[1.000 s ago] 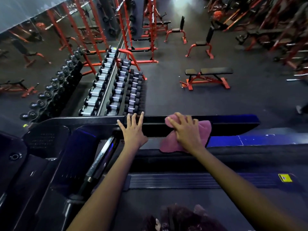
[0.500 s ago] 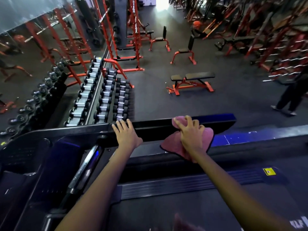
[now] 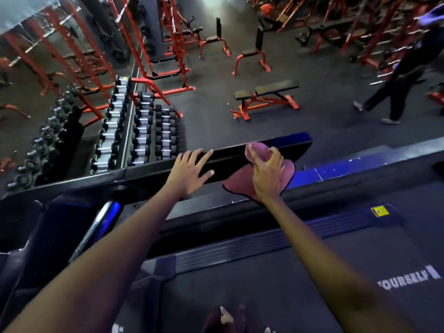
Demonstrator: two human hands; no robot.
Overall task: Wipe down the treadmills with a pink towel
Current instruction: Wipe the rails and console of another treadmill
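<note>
since a second ago the right hand (image 3: 266,174) has slid the pink towel (image 3: 242,183) to the right along the black top edge of the treadmill (image 3: 230,159), away from the left hand (image 3: 189,171). the towel was bunched flat under the palm; now its upper corner is lifted and pinched by the fingers while the rest hangs spread over the edge. the left hand's fingers lay straight forward over the edge and now slant to the right. a walking person (image 3: 398,75), absent at first, has come into view at far right.
</note>
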